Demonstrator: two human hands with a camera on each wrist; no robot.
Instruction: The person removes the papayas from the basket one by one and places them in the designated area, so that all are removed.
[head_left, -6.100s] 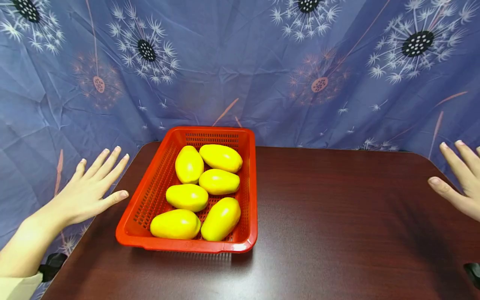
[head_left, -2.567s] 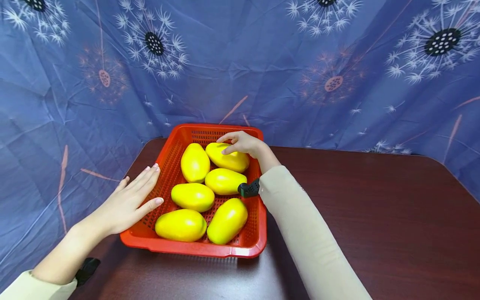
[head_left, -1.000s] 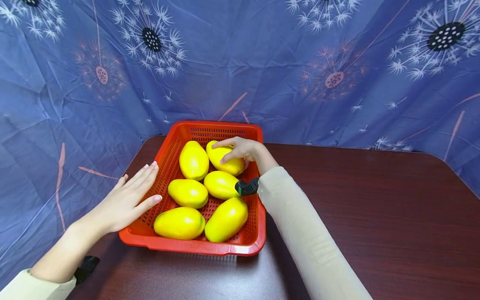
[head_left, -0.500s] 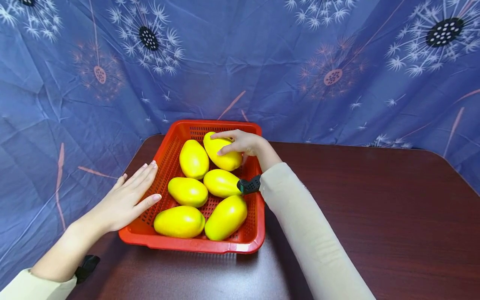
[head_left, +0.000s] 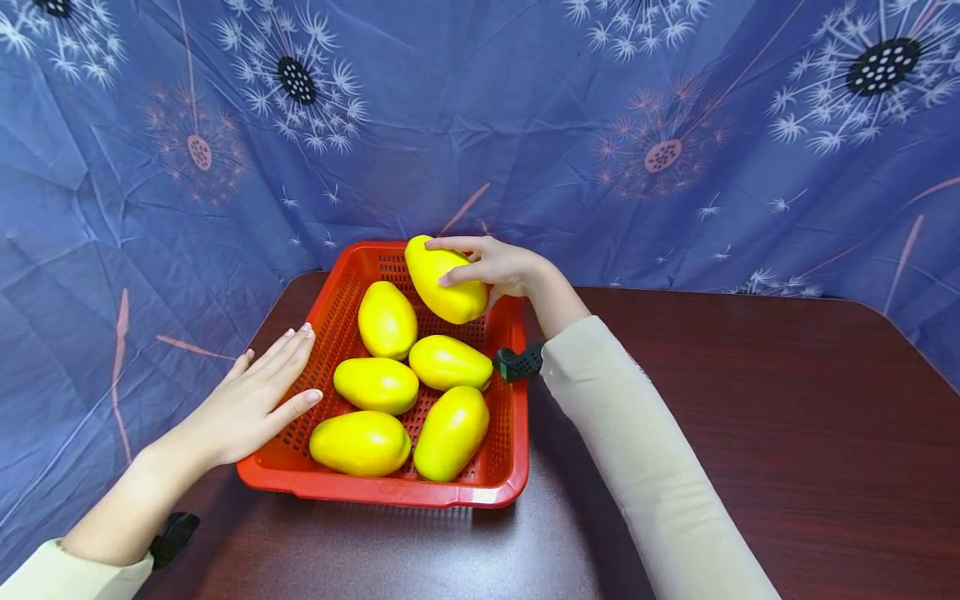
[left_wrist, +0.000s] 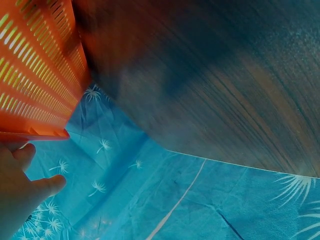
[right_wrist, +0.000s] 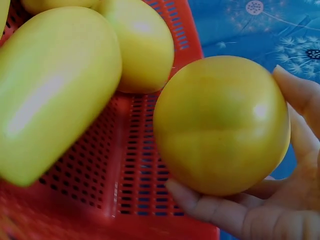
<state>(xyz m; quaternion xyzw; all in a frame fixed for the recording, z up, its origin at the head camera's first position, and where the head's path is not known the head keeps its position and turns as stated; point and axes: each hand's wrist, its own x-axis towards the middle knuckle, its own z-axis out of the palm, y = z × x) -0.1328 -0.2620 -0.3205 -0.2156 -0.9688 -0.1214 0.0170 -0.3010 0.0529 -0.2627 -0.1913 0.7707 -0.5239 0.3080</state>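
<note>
In the head view, my right hand (head_left: pixel 506 267) grips a smooth yellow papaya (head_left: pixel 442 287) above the far right part of the red basket (head_left: pixel 521 417). The right wrist view has fingers and thumb curled around this papaya (right_wrist: pixel 220 125), its rounded end facing the camera. Several more papayas lie in the basket, among them one at the far left (head_left: pixel 387 321) and one at the near right (head_left: pixel 452 433). My left hand (head_left: pixel 258 396) rests with straight fingers along the basket's left rim. Only part of that left hand (left_wrist: pixel 22 187) shows in the left wrist view, beside the basket wall (left_wrist: pixel 45 75).
The basket stands on a dark brown table (head_left: pixel 750 433), left of its middle. A blue curtain with dandelion prints (head_left: pixel 480 108) hangs behind the table and along its left side. Black wrist devices (head_left: pixel 517 363) sit at both cuffs.
My right hand came from the far right to the basket, took hold of the far right papaya and has raised it. My left hand moved onto the left rim and has stayed there.
</note>
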